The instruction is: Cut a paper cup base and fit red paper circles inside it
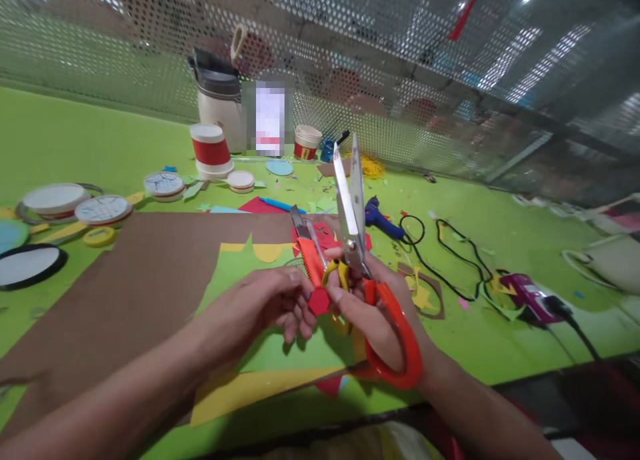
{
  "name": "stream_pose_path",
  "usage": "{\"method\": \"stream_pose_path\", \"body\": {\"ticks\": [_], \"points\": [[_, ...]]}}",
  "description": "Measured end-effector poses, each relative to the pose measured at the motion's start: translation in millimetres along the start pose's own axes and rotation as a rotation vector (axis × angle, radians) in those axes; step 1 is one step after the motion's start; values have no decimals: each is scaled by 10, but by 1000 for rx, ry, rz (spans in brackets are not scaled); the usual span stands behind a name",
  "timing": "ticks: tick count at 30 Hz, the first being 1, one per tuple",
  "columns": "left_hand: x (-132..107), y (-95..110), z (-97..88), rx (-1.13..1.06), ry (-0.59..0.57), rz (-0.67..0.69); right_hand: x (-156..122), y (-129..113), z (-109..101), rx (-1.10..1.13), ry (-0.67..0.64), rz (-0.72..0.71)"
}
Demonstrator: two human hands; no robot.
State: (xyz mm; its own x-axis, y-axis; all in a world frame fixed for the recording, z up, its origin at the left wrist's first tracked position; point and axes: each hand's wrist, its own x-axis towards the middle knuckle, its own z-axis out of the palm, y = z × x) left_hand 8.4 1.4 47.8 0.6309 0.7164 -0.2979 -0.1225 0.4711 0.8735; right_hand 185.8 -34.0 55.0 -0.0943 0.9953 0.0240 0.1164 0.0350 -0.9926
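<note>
Your right hand [375, 317] had its grip curled around the scissors [351, 245], with the blades up and a bit apart. The small red piece [319, 301] was between your hands, over the green sheet [300, 357]. Your left hand [275, 297] had half-bent fingers at its edge; I could not tell if they pinched it. It looked light and bendy, best held by its sides.

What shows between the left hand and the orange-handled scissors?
In the head view, a red hexagon, a yellow piece and part of the right hand lie between left hand and scissors.
</note>
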Motion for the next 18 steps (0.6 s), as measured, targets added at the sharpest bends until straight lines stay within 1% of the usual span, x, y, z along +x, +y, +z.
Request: {"method": "stream_pose_path", "body": {"ticks": [2, 4, 7, 12, 14, 16, 18], "points": [[3, -14, 16, -3, 1, 4, 7, 23, 5, 15, 24, 1], [6, -29, 36, 44, 11, 22, 8, 34, 15, 5, 54, -14], [11, -51, 44, 87, 51, 53, 1, 33, 31, -5, 82, -36], [-8, -31, 7, 43, 115, 132, -18, -11, 12, 2, 98, 0], [-27, -1, -1, -2, 143, 160, -36, -34, -8, -8, 65, 58], [-39, 24, -7, -53, 183, 186, -63, -44, -21, -3, -29, 126], [-41, 33, -18, -102, 222, 225, -93, -32, -22, 6, -115, 147]]}}
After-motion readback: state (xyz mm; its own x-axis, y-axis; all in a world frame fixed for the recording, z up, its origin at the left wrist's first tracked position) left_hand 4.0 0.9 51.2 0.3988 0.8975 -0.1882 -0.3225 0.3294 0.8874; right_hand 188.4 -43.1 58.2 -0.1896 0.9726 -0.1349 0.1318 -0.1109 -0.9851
